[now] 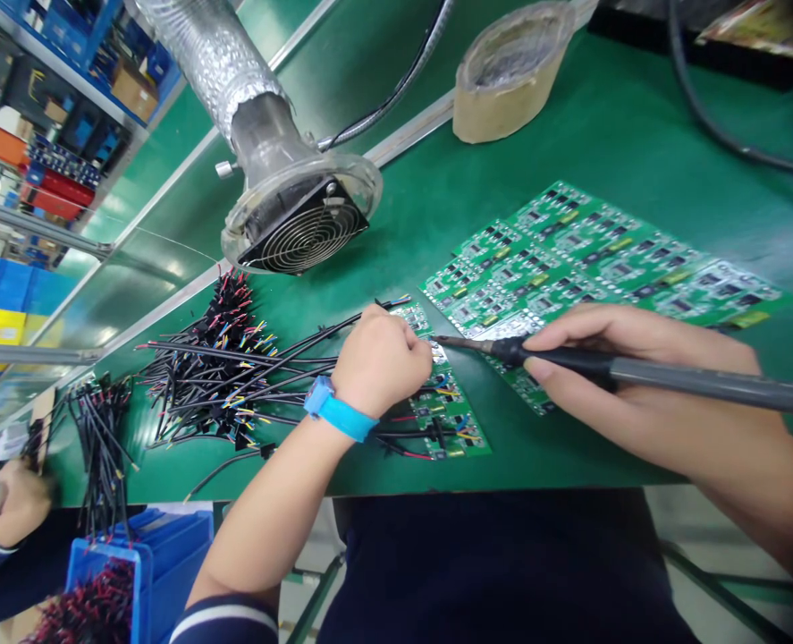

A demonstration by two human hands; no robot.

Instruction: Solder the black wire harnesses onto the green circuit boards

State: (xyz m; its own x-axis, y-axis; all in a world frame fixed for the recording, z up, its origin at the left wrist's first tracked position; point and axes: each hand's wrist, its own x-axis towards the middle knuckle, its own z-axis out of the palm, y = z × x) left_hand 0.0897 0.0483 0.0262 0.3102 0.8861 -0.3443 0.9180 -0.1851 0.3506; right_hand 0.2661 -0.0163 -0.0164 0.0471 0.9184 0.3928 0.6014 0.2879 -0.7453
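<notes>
In my right hand (644, 394) is a soldering iron (563, 358), its thin tip pointing left. The tip reaches the edge of a narrow green circuit board strip (446, 416), close to the fingers of my left hand (386, 358). That left hand, with a blue wristband (342, 416), is closed over the strip; what its fingers pinch is hidden. Black cables (289, 358) with coloured wire ends run from the left onto the strip, some with ends lying on its pads. To the right, larger green circuit board panels (563, 250) lie partly under my right hand.
A fume extractor (308, 228) on a foil duct hangs above a heap of cables (215, 358). At the back sits a tape roll (513, 76). Another cable bundle (105, 438) lies left, near a blue bin (174, 546). Another person's hand (21, 496) is at far left.
</notes>
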